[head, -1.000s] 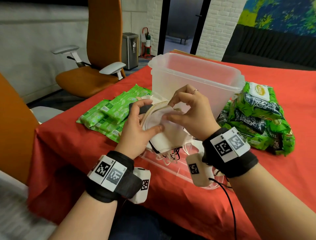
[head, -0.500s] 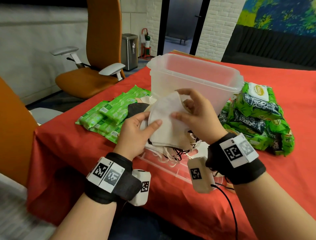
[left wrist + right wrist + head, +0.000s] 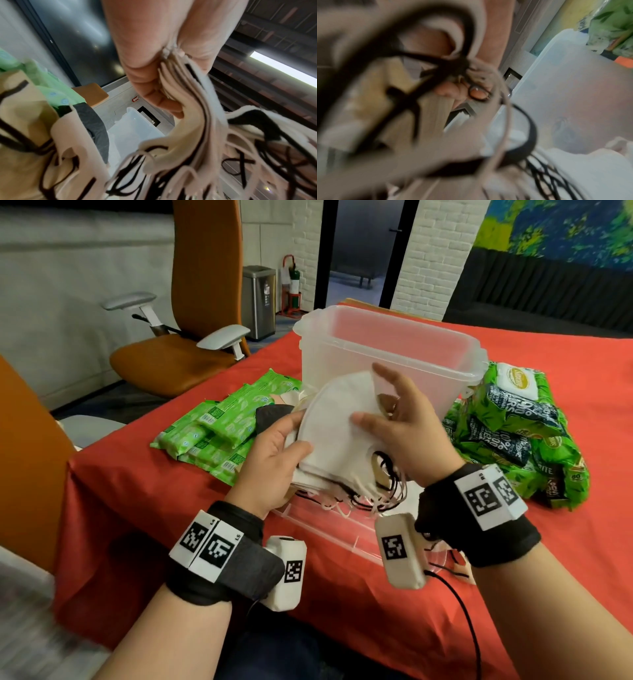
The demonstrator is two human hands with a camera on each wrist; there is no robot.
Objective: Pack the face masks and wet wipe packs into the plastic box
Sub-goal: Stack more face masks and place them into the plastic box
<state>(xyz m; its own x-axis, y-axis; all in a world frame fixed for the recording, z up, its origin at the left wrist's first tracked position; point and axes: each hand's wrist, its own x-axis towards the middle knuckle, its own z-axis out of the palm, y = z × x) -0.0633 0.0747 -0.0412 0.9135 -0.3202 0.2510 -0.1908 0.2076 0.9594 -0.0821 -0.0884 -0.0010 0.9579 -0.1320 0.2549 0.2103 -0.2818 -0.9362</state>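
Note:
A stack of white and beige face masks (image 3: 339,426) is held up just in front of the clear plastic box (image 3: 390,344), ear loops dangling. My left hand (image 3: 277,446) grips the stack's left edge, thumb on top; in the left wrist view its fingers (image 3: 154,75) pinch the layered masks (image 3: 188,108). My right hand (image 3: 394,422) holds the right side, thumb on the top mask and fingers behind. The right wrist view is blurred, showing loops and masks (image 3: 368,108) beside the box (image 3: 573,94). Wet wipe packs lie beside the box: light green (image 3: 212,433) on its left, dark green (image 3: 513,433) on its right.
A clear lid (image 3: 329,529) lies on the red tablecloth (image 3: 171,498) under the hands. More masks, one black (image 3: 270,416), lie between the light green packs and the box. An orange office chair (image 3: 191,337) stands left of the table.
Both hands have lifted the mask stack off the lid and raised it toward the box's near wall; the top mask now faces me.

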